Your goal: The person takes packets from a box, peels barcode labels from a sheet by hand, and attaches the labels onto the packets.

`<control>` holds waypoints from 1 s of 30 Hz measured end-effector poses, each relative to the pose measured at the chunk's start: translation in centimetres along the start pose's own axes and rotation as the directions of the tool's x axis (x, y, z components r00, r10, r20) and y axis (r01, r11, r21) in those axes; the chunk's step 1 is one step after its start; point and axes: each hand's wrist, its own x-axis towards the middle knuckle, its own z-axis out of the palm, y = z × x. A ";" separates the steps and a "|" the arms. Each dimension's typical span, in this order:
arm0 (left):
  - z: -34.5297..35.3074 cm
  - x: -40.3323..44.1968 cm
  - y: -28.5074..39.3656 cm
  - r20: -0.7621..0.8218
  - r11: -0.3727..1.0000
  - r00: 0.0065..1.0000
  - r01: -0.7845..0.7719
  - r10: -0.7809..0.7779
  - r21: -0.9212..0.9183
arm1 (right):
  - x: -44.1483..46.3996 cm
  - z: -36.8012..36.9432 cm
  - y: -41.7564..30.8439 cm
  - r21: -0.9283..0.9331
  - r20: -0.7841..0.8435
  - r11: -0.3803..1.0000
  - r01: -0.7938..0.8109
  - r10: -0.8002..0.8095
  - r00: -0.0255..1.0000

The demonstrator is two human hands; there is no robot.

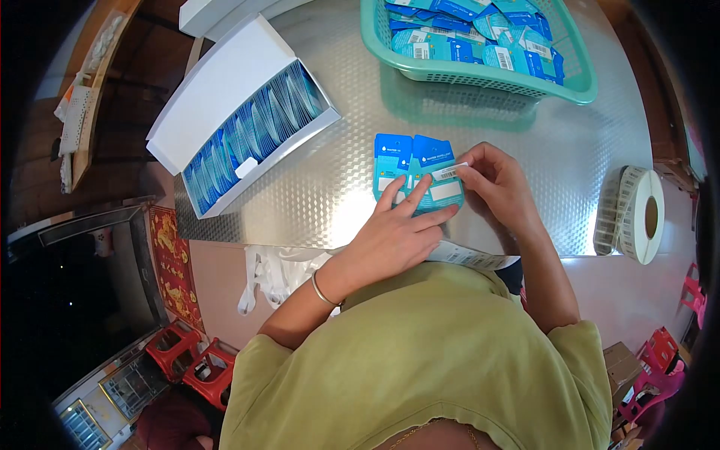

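Two blue and teal packaging cards, a left card (393,150) and a right card (435,152), lie side by side on the metal tabletop (330,180). My left hand (401,232) rests over their lower part with its fingers spread. At the right card's edge, my right hand (501,186) pinches a small white barcode label (448,173) between thumb and fingertips. The label lies over the card; whether it is stuck down fully I cannot tell. A strip of barcode labels (472,257) runs along the table edge by my body, below both hands.
A green plastic basket (480,73) full of similar cards stands at the back right. To the left, an open white box (217,94) holds a tight row of cards. A label roll (643,216) stands at the right edge. White plastic bags (274,277) hang below the front edge.
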 end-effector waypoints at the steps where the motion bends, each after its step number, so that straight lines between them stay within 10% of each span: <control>1: 0.1 0.1 0.0 -0.009 1.000 1.000 -0.004 0.004 0.005 | -0.1 0.0 -0.1 -0.005 -0.013 1.000 -0.009 0.009 1.000; 30: 1.0 0.2 -0.3 -0.054 1.000 0.999 -0.002 0.003 0.025 | -1.6 1.2 -1.6 -0.210 -0.096 0.971 -0.115 0.097 0.991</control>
